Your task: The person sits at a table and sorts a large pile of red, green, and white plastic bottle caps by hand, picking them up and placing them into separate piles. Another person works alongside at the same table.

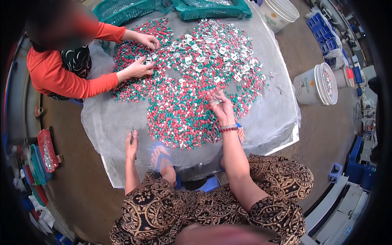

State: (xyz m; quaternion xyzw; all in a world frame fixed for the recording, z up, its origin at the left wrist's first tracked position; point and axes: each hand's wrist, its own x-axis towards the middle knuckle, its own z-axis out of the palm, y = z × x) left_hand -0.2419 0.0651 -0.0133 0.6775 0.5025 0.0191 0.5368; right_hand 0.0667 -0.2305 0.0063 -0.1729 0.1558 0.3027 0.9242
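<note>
Spread over the sheet-covered table [118,118] lies a wide pile of small red, green and white pellets [179,118]. Flat silver metal buckles [222,50] are scattered through it, thickest toward the far right. My right hand [222,109] is palm up above the near right part of the pile. Its fingers curl around shiny metal pieces, which look like the buckles. To the left of the pile, my left hand [131,146] grips a pair of slim dark tweezers [132,135], tips pointing away from me.
Across the far left, a person in an orange top [61,75] has both hands in the pile. Green baskets [122,13] stand along the table's far edge. White buckets [307,86] stand on the floor to the right. A red basket [48,151] is at far left.
</note>
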